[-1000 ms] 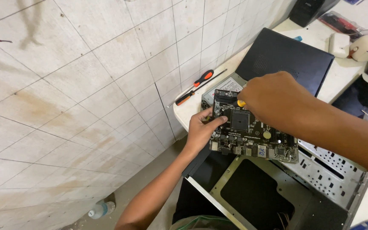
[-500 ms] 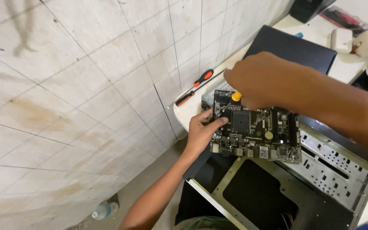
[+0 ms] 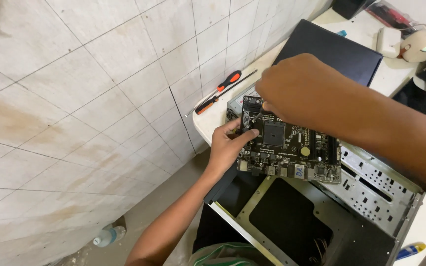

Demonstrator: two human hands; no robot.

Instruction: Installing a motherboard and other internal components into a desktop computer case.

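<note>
A tiled wall of pale, stained square tiles (image 3: 75, 98) fills the space far to the left of the grip, and below it a clear plastic bottle (image 3: 108, 235) lies on the floor. Beneath the grip sits an open grey metal computer case (image 3: 371, 197) with a perforated side panel, and beyond the grip a flat black rectangular panel (image 3: 329, 49) rests on the white tabletop (image 3: 213, 120). The dark rectangular motherboard (image 3: 292, 148) with its square processor socket is held over the case's open bay, tilted slightly. The left hand (image 3: 228, 148) clasps the board's left edge, thumb on top and fingers under it. The right hand (image 3: 297, 93) hovers over the board's upper left corner with fingers pinched together; whether they pinch a small part or only touch the board I cannot tell. Just beyond the grip, two screwdrivers lie on the tabletop, one with an orange and black handle (image 3: 225, 81). The step in hand seems to be handling the board above the case; a next move would call for a steady two-sided hold, keeping the board level.
</note>
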